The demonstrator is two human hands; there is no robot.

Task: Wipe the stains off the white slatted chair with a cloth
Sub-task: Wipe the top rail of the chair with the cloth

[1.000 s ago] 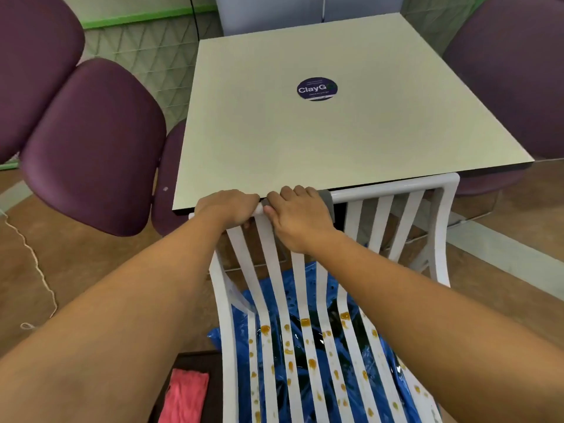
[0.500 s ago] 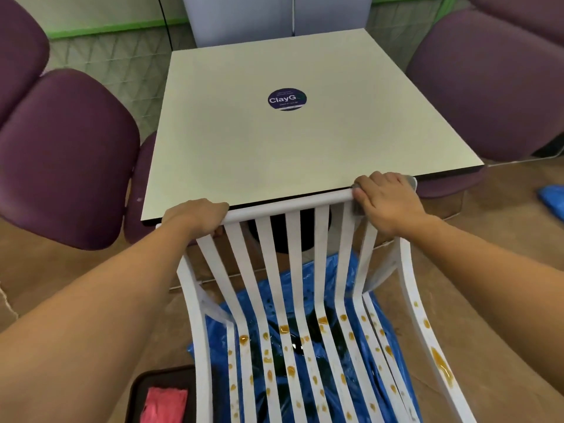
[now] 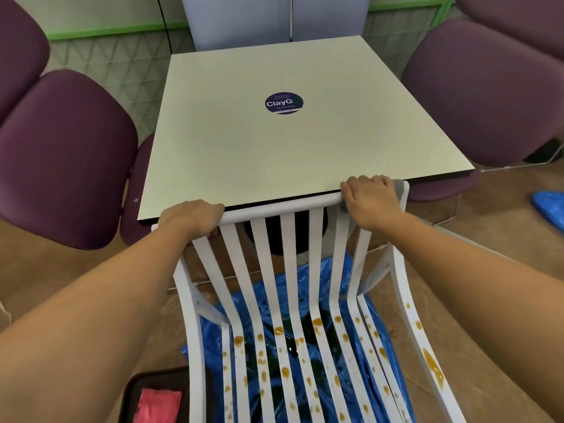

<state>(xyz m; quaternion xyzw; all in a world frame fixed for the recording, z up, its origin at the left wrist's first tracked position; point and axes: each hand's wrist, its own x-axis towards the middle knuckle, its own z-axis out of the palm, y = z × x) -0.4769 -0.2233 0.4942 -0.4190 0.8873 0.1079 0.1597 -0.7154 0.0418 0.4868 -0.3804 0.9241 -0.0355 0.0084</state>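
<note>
Chair (image 3: 283, 208) stood pushed against the near edge of the bench (image 3: 274, 154), its top rail touching or just under that edge. Left hand (image 3: 190, 216) gripped the rail's left end, fingers curled over and round it. Right hand (image 3: 370, 199) sat on the rail's right end, fingers curled down over a grey cloth (image 3: 399, 189). Only a bit of cloth showed at the corner post; the rest was hidden under the hand. Upper slats looked clean. Orange-brown stains (image 3: 432, 364) dotted the lower slats, the seat and the right side rail, well below both hands. Blue sheet (image 3: 305, 276) lay on the floor under the chair, seen through the slats. Dark tray (image 3: 131, 389) with a pink rag (image 3: 158, 404) sat on the floor just left of the chair. Purple seats flanked the bench, left (image 3: 61, 157) and right (image 3: 488, 87) of the chair. Round dark sticker (image 3: 283, 102) on the bench top beyond the chair. Blue bundle (image 3: 549, 206) lay on the floor far right of the chair.
</note>
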